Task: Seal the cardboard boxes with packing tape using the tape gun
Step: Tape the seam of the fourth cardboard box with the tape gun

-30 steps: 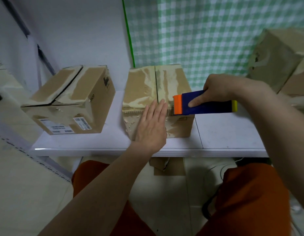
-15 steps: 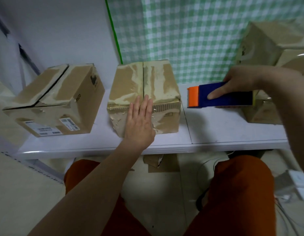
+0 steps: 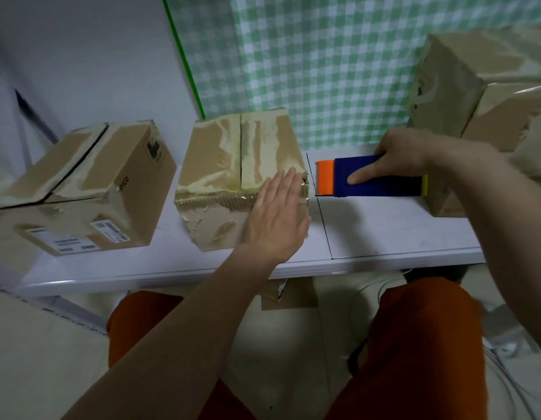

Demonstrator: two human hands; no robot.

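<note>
A taped cardboard box [image 3: 232,159] stands in the middle of the white table [image 3: 384,231]. My left hand [image 3: 278,216] lies flat with straight fingers against the box's front right corner. My right hand [image 3: 405,156] grips a blue tape gun [image 3: 375,180] with an orange toothed head, index finger stretched along its side. The gun hovers just above the table, a short gap to the right of the box, its orange end pointing at it.
A second box [image 3: 90,189] with a white label sits at the left. A stack of taped boxes [image 3: 475,86] rises at the right, behind my right arm. A green checked cloth [image 3: 323,62] hangs behind. A cardboard piece [image 3: 288,294] lies under the table.
My right hand has carried the tape gun off the middle box to the right and down toward the table. My left hand slid to the box's front right corner.
</note>
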